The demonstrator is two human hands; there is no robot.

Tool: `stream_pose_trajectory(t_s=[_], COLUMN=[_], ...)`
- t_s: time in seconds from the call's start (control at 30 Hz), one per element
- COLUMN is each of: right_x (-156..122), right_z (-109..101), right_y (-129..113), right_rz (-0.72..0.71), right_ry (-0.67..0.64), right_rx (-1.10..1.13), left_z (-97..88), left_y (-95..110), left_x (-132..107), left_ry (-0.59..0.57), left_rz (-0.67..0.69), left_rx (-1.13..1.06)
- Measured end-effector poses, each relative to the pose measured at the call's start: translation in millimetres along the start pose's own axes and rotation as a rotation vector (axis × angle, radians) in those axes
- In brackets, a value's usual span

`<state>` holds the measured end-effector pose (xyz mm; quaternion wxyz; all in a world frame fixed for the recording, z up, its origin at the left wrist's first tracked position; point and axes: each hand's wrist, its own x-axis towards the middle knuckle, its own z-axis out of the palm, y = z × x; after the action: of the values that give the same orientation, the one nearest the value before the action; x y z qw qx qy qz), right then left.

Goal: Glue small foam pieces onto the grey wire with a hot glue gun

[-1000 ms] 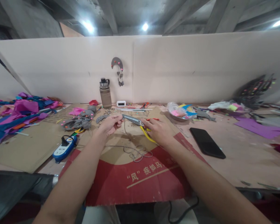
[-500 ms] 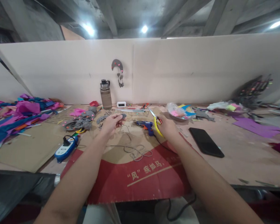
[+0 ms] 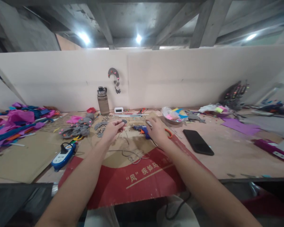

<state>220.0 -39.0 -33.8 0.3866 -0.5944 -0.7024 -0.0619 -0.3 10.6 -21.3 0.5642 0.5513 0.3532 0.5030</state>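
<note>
A small dark grey felt piece is pinched between the thumb and finger of my left hand, above the cardboard. My right hand is closed around scissors, whose orange handle loop sticks out on its right side; a pale tip shows by the fingers. Just left of this hand lies a blue glue gun, partly covered by it. Grey felt cut-outs rest left of my left hand. Thin grey cord lies in loops between my forearms on the red and brown cardboard.
On the left are a blue power strip, decorated grey felt pieces and colourful fabric scraps. A bottle and small white clock stand at the back. Rightward lie a bowl of bright bits and a black phone.
My right hand has moved left over the glue gun, and the scissors have turned in it. My left hand still holds the felt piece, now more visible. The camera view has shifted.
</note>
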Motion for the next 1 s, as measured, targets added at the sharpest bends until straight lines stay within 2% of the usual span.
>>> stream_pose_trajectory(t_s=[0.07,0.2,0.3,0.4,0.6,0.73,1.0], right_x=[2.5,13.8,19.1,17.7,12.7,9.6,5.3], right_z=[4.3,19.9,30.5,38.3,37.6,31.0,25.6], right_y=[-23.8,-53.7,-57.0,-51.9,-47.2,-51.3,-57.8], right_rz=[-0.015,0.145,0.229,0.273,0.317,0.349,0.314], right_ry=[0.004,-0.081,-0.155,-0.136,-0.107,-0.076,-0.094], right_rx=[0.292,0.684,0.903,1.029,1.070,0.994,0.934], left_z=[3.6,9.7,13.5,17.5,25.5,28.1,28.1], left_y=[0.5,1.6,2.0,1.4,2.4,0.8,-3.8], left_x=[-2.6,-6.8,-9.4,-11.7,-15.2,-15.8,-13.3], left_ry=[-0.014,-0.045,-0.082,-0.102,-0.125,-0.135,-0.101], left_rz=[0.025,0.053,0.059,0.022,-0.068,-0.064,-0.045], left_rx=[0.019,0.041,0.051,0.013,-0.153,-0.128,-0.114])
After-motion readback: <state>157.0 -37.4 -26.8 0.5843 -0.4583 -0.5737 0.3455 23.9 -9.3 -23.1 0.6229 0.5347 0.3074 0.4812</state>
